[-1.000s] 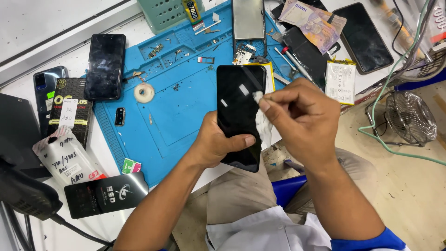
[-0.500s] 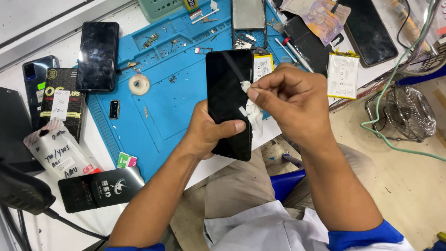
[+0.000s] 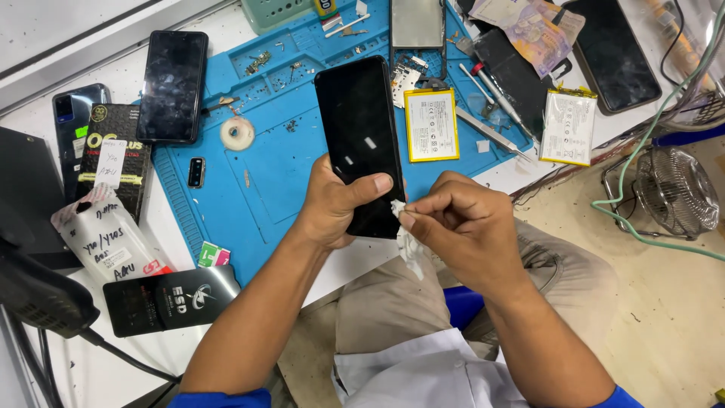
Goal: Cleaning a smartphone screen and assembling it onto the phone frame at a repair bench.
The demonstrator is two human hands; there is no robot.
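Note:
My left hand (image 3: 337,205) grips the lower end of a black smartphone (image 3: 359,128), screen up, held over the near edge of the blue work mat (image 3: 264,162). My right hand (image 3: 461,223) pinches a small crumpled white wipe (image 3: 406,234) just off the phone's lower right corner. The wipe hangs down below my fingers, over my lap.
On the mat lie two yellow-edged batteries (image 3: 430,125) (image 3: 566,126), tweezers (image 3: 489,134), a tape roll (image 3: 237,134) and small parts. Other phones (image 3: 172,85) (image 3: 613,49) and packets (image 3: 113,162) lie about. A black tool stand (image 3: 38,295) is at left, a small fan (image 3: 674,190) on the floor at right.
My right hand has drawn the wipe down off the screen to the phone's lower right corner. The phone now shows a bare dark screen.

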